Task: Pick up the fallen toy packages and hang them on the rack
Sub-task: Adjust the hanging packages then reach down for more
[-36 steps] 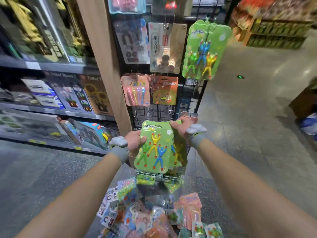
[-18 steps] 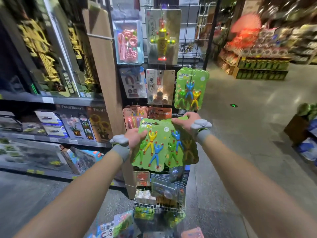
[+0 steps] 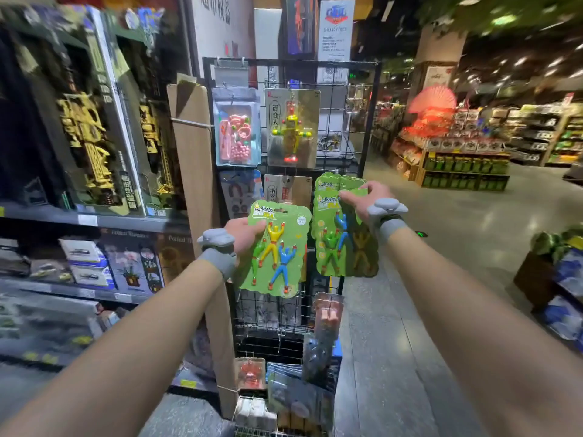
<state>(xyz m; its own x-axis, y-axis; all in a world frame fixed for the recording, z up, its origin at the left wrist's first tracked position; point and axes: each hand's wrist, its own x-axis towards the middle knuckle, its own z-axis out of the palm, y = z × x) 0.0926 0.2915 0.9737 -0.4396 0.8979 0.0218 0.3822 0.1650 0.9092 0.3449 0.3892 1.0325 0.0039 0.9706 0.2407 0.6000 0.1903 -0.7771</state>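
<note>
My left hand (image 3: 244, 235) grips the left edge of a green toy package (image 3: 279, 250) with yellow, green and blue climbing figures, held upright in front of the black wire rack (image 3: 369, 121). My right hand (image 3: 366, 197) pinches the top of a second green package (image 3: 342, 244) with the same figures. That package overlaps another green card (image 3: 331, 181) hanging on the rack's right side, just behind it. Whether it sits on a hook is hidden by my fingers.
Other toy cards hang on the rack: a pink set (image 3: 237, 134) and a yellow figure (image 3: 291, 134). A wire basket (image 3: 277, 414) of goods stands at the rack's foot. Shelves of boxed toys (image 3: 88, 152) line the left; open aisle floor (image 3: 457, 247) lies right.
Both packages were held together low down; now they are raised and split, one in each hand, the right one carried up to the hanging green card. My view has tilted upward.
</note>
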